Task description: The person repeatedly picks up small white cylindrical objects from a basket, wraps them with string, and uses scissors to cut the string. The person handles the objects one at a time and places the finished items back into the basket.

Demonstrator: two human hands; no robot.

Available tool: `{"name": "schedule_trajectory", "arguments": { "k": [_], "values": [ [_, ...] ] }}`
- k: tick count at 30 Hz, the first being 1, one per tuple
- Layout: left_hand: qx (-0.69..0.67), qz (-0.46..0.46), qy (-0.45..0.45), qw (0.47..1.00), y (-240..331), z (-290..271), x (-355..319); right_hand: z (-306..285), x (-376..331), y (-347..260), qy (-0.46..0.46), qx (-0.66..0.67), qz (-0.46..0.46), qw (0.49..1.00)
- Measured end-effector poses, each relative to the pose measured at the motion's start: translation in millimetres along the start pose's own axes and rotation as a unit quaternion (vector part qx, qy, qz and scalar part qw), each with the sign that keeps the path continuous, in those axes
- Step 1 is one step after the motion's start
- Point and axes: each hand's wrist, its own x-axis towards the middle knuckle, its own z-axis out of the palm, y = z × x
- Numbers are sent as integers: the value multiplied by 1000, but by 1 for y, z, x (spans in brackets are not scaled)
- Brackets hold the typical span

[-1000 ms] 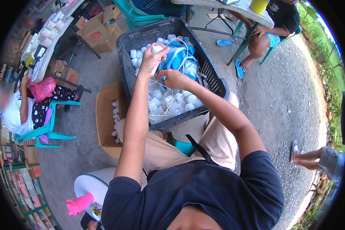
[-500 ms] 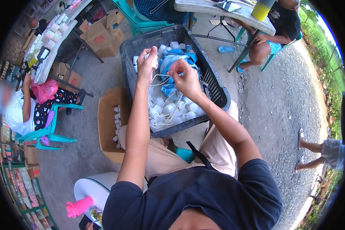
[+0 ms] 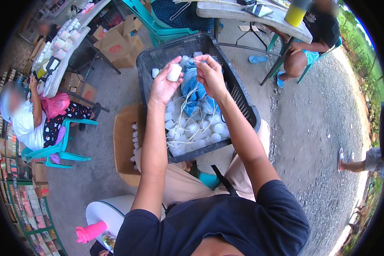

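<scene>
My left hand point(image 3: 166, 85) is raised over the crate's left part, its fingers curled round a short white cylinder point(image 3: 173, 73). Beside it, my right hand point(image 3: 211, 77) is closed in a pinch; whatever sits between its fingertips is too small to make out. Thin white strings point(image 3: 184, 106) run up close to that hand from the pile below. Under both hands stands a black plastic crate point(image 3: 247, 112) full of similar white cylinders point(image 3: 192, 129), with loose strings across them. A crumpled blue cloth point(image 3: 193, 102) lies on the pile.
Left of the crate stands an open cardboard box point(image 3: 126, 160) with several white cylinders. Behind it are a teal chair point(image 3: 143, 21) and cardboard boxes point(image 3: 119, 47). Tables point(image 3: 200, 9) stand far left and far right, with seated people. A pink bottle point(image 3: 91, 231) is at lower left.
My left hand has turned and opened out somewhat, showing more of the white cylinder. My right hand has risen slightly, away from the strings. The walking person at the right has shifted.
</scene>
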Motion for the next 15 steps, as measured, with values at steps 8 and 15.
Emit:
{"name": "schedule_trajectory", "arguments": {
  "k": [8,15],
  "values": [
    [-8,37,8,999,-3,-4,-2,15,-8,-6,-58,-164,-69,982],
    [3,32,6,999,-6,7,0,0,0,10,-41,-296,-233,925]
  ]
}}
